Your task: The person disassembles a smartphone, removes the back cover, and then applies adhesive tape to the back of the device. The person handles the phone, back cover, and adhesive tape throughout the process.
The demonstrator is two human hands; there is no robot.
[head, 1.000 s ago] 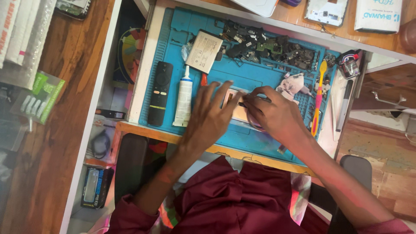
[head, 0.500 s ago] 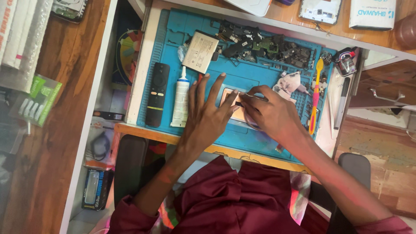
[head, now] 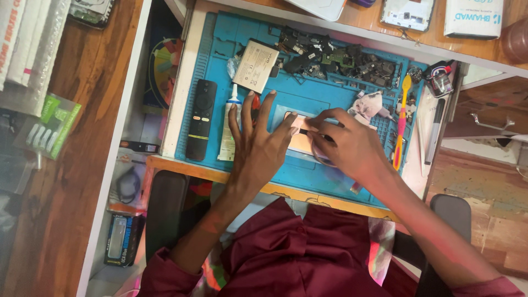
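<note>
On the blue work mat lies a small pale phone part, mostly covered by my hands. My left hand rests flat on the mat with fingers spread, its thumb pressing the part's left edge. My right hand is closed around a thin dark tool whose tip touches the part's top. A white glue tube and a black remote lie left of my left hand. A pale phone battery sits beyond my fingers.
A heap of dark phone parts fills the mat's far side. A yellow pry tool, crumpled tissue and a black pen lie at the right. A phone frame and a white box sit on the wooden shelf.
My left hand has spread its fingers wider and flattened on the mat. My right hand has shifted the tool tip slightly left along the part.
</note>
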